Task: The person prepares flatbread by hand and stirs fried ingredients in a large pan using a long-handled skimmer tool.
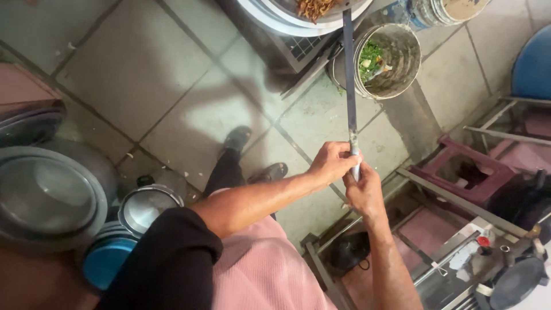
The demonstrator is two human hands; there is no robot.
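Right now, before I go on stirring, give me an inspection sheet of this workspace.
Surface: grey tiled floor, speckled with scraps.
Job's things: long dark handle running up into a wide pan of browned food at the top edge.
Clutter: bucket holding green scraps beside the handle; stacked metal lids and pots on the left; maroon plastic stool on the right.
Grippers: left hand and right hand both closed around the handle's lower end.
Cables: nothing seen.
Surroundings: metal frame rack, blue barrel, gas burner at lower right.
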